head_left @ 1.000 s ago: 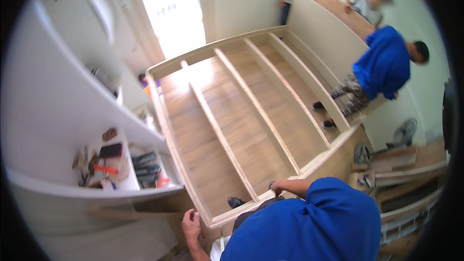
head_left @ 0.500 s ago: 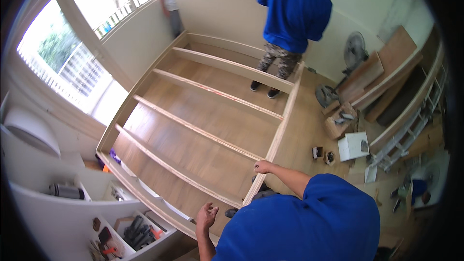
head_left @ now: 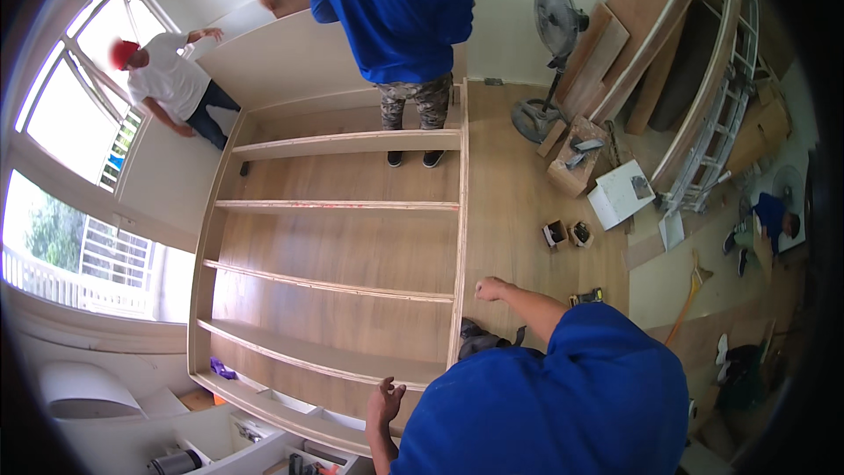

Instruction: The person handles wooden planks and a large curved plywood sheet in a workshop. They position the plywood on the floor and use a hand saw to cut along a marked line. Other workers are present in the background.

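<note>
A large pale wooden bed frame point(head_left: 461, 237) with several cross slats point(head_left: 330, 286) stands on the floor in front of me. My left hand point(head_left: 385, 403) is raised by the near slat point(head_left: 308, 354), its fingers loosely bent and apart, with nothing in them. Just right of the side rail my right hand point(head_left: 494, 288) is closed, with a small gap to the wood; nothing shows in its fingers. At the far end a co-worker in a blue shirt point(head_left: 391, 13) stands inside the frame, back to me. Another person in a white shirt point(head_left: 174, 79) is at the far left corner.
On the right stand a fan point(head_left: 556, 18), leaning boards point(head_left: 646, 9), a ladder point(head_left: 725, 123) and a wooden box point(head_left: 578, 155) with tools. Two small open boxes point(head_left: 556, 234) sit on the floor. A dark bag point(head_left: 483, 338) lies near me. White compartments point(head_left: 207, 440) are at the lower left.
My view has turned to the right. My right hand has come off the side rail. The person in white now shows more fully, with an arm stretched out. My left hand remains raised.
</note>
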Action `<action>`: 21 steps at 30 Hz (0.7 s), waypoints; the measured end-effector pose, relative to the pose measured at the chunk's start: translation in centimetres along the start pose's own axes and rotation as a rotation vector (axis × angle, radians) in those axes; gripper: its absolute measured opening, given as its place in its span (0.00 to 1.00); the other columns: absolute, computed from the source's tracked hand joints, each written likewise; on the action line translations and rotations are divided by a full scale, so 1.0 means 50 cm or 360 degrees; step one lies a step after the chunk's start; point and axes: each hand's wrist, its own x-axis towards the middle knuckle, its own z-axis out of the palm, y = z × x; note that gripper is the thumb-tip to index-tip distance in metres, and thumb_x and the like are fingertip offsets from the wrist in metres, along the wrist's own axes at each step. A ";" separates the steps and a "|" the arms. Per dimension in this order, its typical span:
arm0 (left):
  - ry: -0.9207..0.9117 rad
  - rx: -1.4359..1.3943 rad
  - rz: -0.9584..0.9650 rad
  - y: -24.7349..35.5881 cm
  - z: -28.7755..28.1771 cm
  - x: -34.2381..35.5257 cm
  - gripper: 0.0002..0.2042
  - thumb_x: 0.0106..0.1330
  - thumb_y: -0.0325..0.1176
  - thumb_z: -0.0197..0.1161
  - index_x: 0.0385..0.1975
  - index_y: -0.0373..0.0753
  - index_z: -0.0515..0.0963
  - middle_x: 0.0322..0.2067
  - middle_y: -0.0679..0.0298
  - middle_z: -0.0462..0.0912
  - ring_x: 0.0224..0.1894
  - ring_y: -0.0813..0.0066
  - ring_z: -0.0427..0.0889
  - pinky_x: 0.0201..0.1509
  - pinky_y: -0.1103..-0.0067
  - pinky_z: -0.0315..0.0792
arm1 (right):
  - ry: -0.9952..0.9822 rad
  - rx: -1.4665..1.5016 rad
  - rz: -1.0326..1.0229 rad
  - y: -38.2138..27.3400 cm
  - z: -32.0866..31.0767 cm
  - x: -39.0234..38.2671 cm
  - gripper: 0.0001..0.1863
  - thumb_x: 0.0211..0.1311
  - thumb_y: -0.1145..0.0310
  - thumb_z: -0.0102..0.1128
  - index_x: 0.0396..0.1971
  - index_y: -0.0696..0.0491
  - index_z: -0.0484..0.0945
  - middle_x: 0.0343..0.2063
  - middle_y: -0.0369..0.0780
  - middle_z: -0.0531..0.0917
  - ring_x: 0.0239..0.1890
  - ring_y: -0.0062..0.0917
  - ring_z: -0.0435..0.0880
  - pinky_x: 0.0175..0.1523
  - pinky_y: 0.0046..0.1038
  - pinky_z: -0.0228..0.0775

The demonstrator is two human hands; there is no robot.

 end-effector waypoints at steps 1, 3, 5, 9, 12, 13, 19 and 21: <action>0.0054 0.0004 0.0054 0.009 -0.009 0.009 0.29 0.68 0.50 0.67 0.63 0.36 0.77 0.53 0.45 0.86 0.57 0.46 0.84 0.62 0.59 0.76 | 0.0070 0.0171 0.0064 0.010 -0.019 -0.010 0.22 0.61 0.53 0.64 0.50 0.51 0.87 0.38 0.46 0.90 0.42 0.39 0.89 0.51 0.39 0.80; 0.0088 0.0111 0.0149 0.023 -0.025 0.023 0.29 0.69 0.49 0.67 0.61 0.33 0.78 0.50 0.46 0.87 0.53 0.47 0.86 0.57 0.60 0.78 | 0.0196 0.0437 0.0187 0.021 -0.037 -0.044 0.20 0.60 0.55 0.63 0.45 0.52 0.88 0.36 0.47 0.90 0.40 0.39 0.90 0.50 0.39 0.80; 0.0060 0.0157 0.0168 0.027 -0.037 0.028 0.29 0.68 0.49 0.67 0.61 0.34 0.78 0.49 0.45 0.87 0.53 0.47 0.86 0.57 0.61 0.78 | 0.0297 0.0654 0.0316 0.028 -0.040 -0.081 0.17 0.59 0.57 0.60 0.36 0.54 0.88 0.35 0.50 0.89 0.39 0.41 0.90 0.49 0.41 0.80; 0.0071 0.0116 0.0141 0.007 -0.041 0.002 0.29 0.67 0.50 0.67 0.62 0.37 0.78 0.54 0.46 0.85 0.58 0.46 0.82 0.62 0.60 0.76 | 0.0235 0.0488 0.0312 0.040 0.019 -0.145 0.17 0.60 0.56 0.60 0.36 0.54 0.88 0.31 0.48 0.89 0.35 0.37 0.89 0.45 0.40 0.80; 0.0086 0.0137 0.0114 -0.022 -0.018 -0.039 0.28 0.68 0.51 0.67 0.62 0.38 0.78 0.54 0.45 0.85 0.58 0.45 0.83 0.61 0.60 0.76 | -0.0002 0.0241 0.0316 0.047 0.112 -0.189 0.19 0.60 0.55 0.63 0.42 0.53 0.88 0.28 0.44 0.88 0.31 0.32 0.88 0.42 0.37 0.80; 0.0056 0.0136 0.0150 -0.036 -0.008 -0.054 0.28 0.68 0.51 0.67 0.62 0.38 0.78 0.54 0.44 0.85 0.58 0.45 0.83 0.61 0.60 0.76 | -0.0051 0.0147 0.0286 0.043 0.142 -0.196 0.18 0.59 0.55 0.63 0.41 0.53 0.88 0.28 0.44 0.88 0.31 0.33 0.88 0.42 0.37 0.80; -0.0171 0.0167 0.0148 -0.116 0.058 -0.134 0.29 0.67 0.51 0.67 0.63 0.38 0.78 0.55 0.43 0.84 0.57 0.44 0.83 0.61 0.59 0.77 | 0.0042 0.0265 0.0137 0.011 0.265 -0.283 0.17 0.59 0.55 0.62 0.38 0.53 0.87 0.30 0.46 0.88 0.35 0.35 0.88 0.43 0.38 0.78; -0.0195 0.0215 0.0190 -0.135 0.062 -0.146 0.29 0.67 0.51 0.68 0.63 0.39 0.78 0.55 0.43 0.84 0.57 0.44 0.84 0.61 0.59 0.77 | 0.0082 0.0250 0.0132 -0.010 0.284 -0.310 0.17 0.59 0.56 0.62 0.39 0.53 0.87 0.31 0.45 0.89 0.36 0.34 0.88 0.43 0.38 0.78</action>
